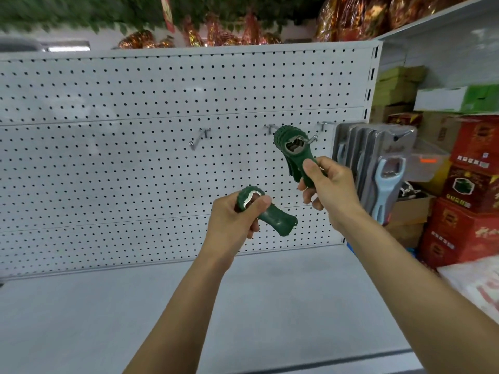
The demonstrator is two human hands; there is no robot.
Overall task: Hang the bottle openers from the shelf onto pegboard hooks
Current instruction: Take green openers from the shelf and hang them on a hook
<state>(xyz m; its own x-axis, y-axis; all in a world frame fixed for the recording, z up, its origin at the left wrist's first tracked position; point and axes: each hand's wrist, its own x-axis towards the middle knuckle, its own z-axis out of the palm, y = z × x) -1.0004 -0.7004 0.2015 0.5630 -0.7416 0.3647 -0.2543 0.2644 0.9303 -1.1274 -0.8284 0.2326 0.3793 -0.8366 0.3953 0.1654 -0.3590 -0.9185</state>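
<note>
Two bare hands reach toward a white pegboard [108, 147] above a grey shelf [81, 319]. At about 6 o'clock from the view's centre, the left hand [232, 220] curls around the head of one dark green opener [266, 215], thumb pressed on top; its handle points toward 4 o'clock. Up at 2 o'clock from it, the right hand [330, 187] pinches the handle of a second green opener [293, 149], thumb in front, fingers curled behind. That opener's head is threaded on the middle hook [310, 139], with several more green ones stacked behind it on the same hook. At 9 o'clock from there, another hook [198, 140] sticks out bare. At 3 o'clock, packaged light blue openers [383, 174] hang in a row from a third hook [322, 125]. Red boxes [469, 190] are stacked at the far right. Blurred green leaves [81, 9] and shiny red-gold wrappings [351, 17] fill the top edge.
</note>
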